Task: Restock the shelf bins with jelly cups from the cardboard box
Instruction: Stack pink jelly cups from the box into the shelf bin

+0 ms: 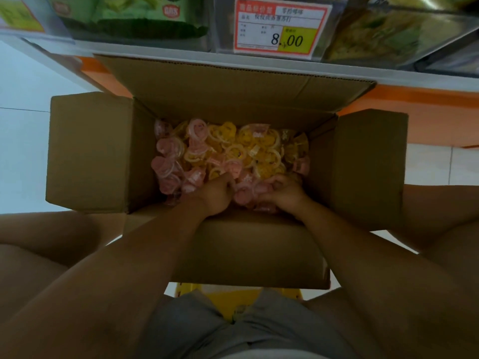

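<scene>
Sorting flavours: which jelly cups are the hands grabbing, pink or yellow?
The pink jelly cups nearest the person: left hand and right hand both curl into them; the yellow jelly cups lie beyond.

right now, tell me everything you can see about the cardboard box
The cardboard box is plain brown corrugated board, standing upright on the pale floor in front of the shelf. All four top flaps are folded outward. It holds loose pink and yellow jelly cups, with pink mostly at the left and near side. The left hand and right hand reach in at the near edge, fingers curled into the cups.
</scene>
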Motion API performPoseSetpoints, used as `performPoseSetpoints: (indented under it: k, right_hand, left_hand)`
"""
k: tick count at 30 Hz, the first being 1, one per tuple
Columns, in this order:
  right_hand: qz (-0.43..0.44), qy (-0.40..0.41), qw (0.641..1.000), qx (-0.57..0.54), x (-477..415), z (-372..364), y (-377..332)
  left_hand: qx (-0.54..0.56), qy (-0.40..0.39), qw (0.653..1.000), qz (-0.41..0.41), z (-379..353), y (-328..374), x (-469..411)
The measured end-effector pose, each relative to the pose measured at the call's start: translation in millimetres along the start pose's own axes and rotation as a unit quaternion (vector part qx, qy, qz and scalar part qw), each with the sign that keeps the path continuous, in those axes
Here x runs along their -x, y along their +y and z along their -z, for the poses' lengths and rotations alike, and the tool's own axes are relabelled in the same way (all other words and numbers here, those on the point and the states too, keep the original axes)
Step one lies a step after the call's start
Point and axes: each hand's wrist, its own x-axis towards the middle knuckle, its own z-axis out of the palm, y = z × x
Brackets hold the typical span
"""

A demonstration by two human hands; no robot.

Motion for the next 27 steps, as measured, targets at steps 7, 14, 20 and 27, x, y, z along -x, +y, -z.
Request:
performPoseSetpoints:
  k: [7,14,20,27]
  right_hand:
    - [0.069,-0.011,0.994,-0.083,14.3,-8.2,-14.6]
    - [0.05,-0.113,0.985,-0.119,33.4,-16.8,-22.7]
    - [-0.005,-0.128,0.986,-0.111,38.0,-8.3,-20.6]
    - [-0.016,-0.162,0.974,-0.157,42.6,-4.8,-25.3]
  left_hand:
    - [0.4,-0.055,0.909,0.107,-1.1,39.7,16.6]
    - [0.383,-0.058,0.919,0.079,-7.9,45.8,26.2]
    - [0.338,-0.066,0.938,0.051,-0.6,41.2,33.8]
    - [0.376,-0.066,0.92,0.084,0.0,34.6,27.0]
